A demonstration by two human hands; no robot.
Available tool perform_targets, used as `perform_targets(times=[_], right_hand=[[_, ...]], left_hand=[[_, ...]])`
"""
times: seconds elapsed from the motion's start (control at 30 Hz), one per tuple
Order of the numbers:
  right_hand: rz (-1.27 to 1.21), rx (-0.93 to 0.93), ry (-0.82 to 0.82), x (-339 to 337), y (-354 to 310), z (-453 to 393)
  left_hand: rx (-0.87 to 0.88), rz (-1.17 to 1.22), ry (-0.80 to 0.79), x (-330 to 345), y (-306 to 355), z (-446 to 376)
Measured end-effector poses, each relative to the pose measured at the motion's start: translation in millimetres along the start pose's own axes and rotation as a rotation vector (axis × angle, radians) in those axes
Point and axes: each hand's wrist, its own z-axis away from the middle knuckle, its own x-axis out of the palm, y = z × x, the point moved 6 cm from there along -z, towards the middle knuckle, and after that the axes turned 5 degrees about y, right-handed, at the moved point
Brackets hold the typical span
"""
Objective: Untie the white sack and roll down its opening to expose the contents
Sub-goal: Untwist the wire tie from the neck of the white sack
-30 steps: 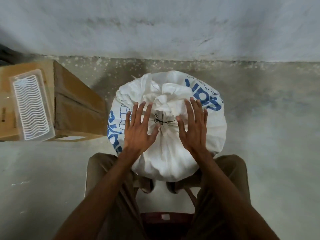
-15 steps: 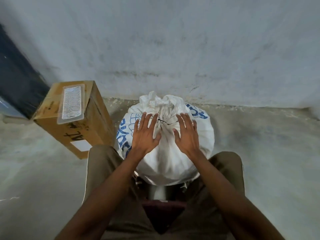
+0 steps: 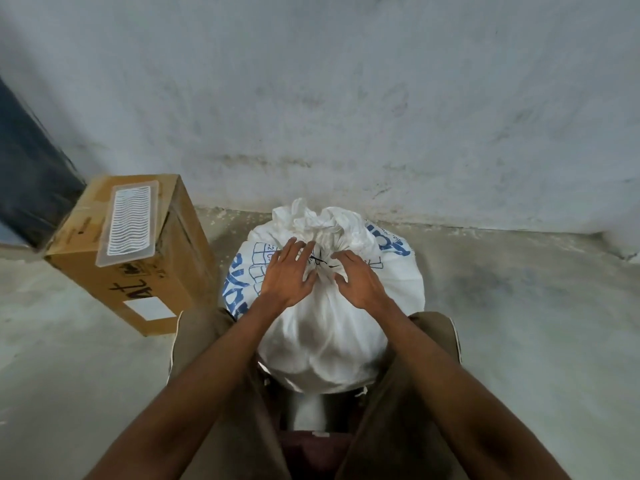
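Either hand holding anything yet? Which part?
Nothing held. Left hand and right hand lie open on the sack, either side of the dark tie at its neck.

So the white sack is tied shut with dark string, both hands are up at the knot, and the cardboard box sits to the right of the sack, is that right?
Not quite. In the head view the cardboard box sits left of the white sack, not right. The rest stands: dark string ties the neck, with the left hand and right hand at it.
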Motion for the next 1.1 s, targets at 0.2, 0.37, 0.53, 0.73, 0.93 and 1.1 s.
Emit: perform_targets(times=[0.2,0.37,0.53,0.73,0.93,1.1], right_hand=[[-0.01,-0.017,-0.075,51,32,-54],[-0.132,-0.019,-0.02,73,61,-67],[-0.159,0.089,0.001,82,76,-86],[-0.216,0.233,0.005,84,85,-96],[-0.131,0.114,-0.025,86,74,-92],[-0.079,0.059,0.039,88,68,-87]], left_hand=[[-0.029,0.116,-0.039,53,-31,-48],[-0.155,0.35,-0.066,91,-55,-63],[-0.185,0.317,-0.112,107,-66,-86],[-0.474,0.26,-0.145,120,-74,-95],[-0.375,0.19,-0.022,109,-52,-95],[-0.376,0.216,-0.02,102,-47,-95]])
